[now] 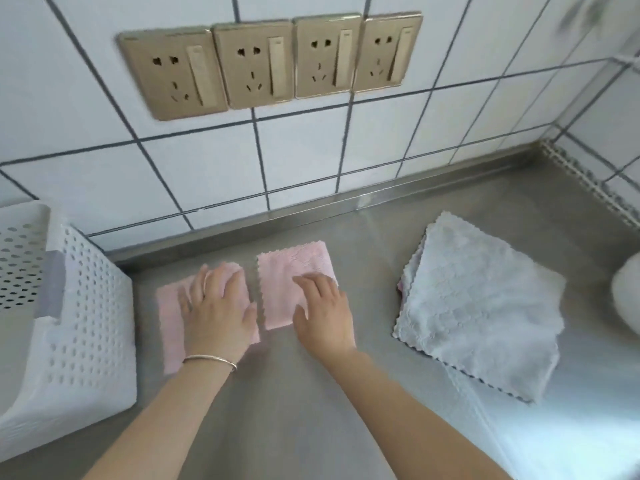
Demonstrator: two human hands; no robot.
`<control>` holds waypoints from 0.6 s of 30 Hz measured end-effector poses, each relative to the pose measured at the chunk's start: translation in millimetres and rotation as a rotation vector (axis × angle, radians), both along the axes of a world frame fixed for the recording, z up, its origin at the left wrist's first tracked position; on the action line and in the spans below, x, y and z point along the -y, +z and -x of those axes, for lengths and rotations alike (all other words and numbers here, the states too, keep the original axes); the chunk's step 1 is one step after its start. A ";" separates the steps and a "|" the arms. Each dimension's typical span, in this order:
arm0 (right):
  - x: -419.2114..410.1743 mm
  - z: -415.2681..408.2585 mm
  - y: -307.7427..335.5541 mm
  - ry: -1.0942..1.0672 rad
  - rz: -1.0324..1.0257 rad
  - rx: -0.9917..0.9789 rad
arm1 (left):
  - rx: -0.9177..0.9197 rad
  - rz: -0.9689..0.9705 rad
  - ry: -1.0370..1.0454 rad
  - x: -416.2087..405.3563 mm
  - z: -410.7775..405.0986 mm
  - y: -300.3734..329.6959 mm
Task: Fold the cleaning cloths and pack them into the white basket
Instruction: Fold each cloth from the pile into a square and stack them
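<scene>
Two folded pink cloths lie side by side on the steel counter. My left hand (216,313) presses flat on the left pink cloth (170,327), fingers spread. My right hand (323,313) rests flat on the lower corner of the right pink cloth (294,268). Neither hand grips anything. A stack of unfolded pale grey-blue cloths (481,306) lies to the right, with a bit of pink showing at its left edge. The white perforated basket (86,306) stands at the left edge of the counter; its inside is mostly out of view.
A tiled wall with several gold socket plates (270,60) rises behind the counter (294,410). A white rounded object (627,296) sits at the far right edge. A side wall closes the right corner.
</scene>
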State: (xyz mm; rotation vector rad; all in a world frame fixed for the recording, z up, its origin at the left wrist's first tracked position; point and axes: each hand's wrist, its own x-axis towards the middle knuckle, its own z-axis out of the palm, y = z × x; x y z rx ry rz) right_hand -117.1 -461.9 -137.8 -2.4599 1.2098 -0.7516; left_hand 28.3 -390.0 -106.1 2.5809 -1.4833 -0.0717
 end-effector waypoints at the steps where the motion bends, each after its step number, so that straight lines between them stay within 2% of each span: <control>1: 1.1 27.5 -2.9 -0.074 -0.006 0.008 | 0.035 0.045 -0.071 4.4 13.9 -2.2; 3: 2.1 97.2 -9.3 -0.245 -0.025 -0.076 | 0.053 0.076 -0.251 17.0 54.5 -9.2; 5: 1.1 158.1 -21.4 -0.354 -0.028 -0.197 | -0.009 0.022 -0.443 26.4 96.5 -16.5; 8: 0.0 210.2 -36.5 -0.333 -0.007 -0.434 | -0.023 -0.068 -0.660 37.5 145.5 -34.1; 10: 5.6 228.8 -43.9 -0.286 0.020 -0.510 | -0.040 -0.113 -0.718 46.2 176.6 -41.6; 14: 23.8 243.5 -52.7 -0.239 0.074 -0.504 | -0.082 -0.219 -0.758 67.7 223.3 -40.0; 15: 29.1 245.6 -52.0 -0.234 0.090 -0.466 | -0.107 -0.281 -0.787 74.6 233.6 -36.3; 18: 41.0 247.5 -45.6 -0.237 0.108 -0.326 | -0.025 -0.325 -0.789 90.1 253.2 -36.4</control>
